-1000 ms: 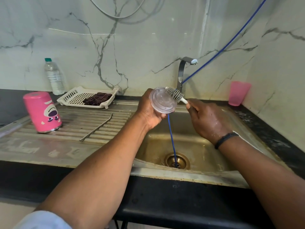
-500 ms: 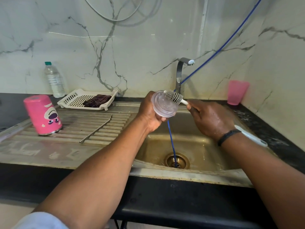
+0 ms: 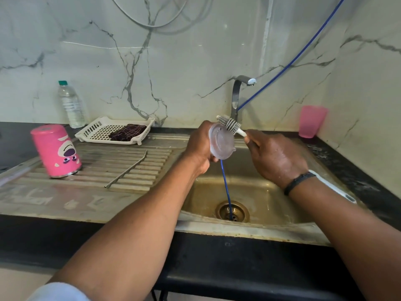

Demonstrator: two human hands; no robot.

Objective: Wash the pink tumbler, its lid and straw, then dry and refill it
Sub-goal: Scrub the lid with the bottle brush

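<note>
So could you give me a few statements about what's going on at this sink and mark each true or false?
1. The left hand holds the clear lid. True.
2. The right hand holds a sponge. False: it grips a bottle brush, bristles at the lid's top edge.
3. The pink tumbler stands upside down on the drainboard. True.
4. The metal straw is inside the tumbler. False: it lies on the drainboard.
5. The dark cloth lies in the sink basin. False: it is in the white tray.
</note>
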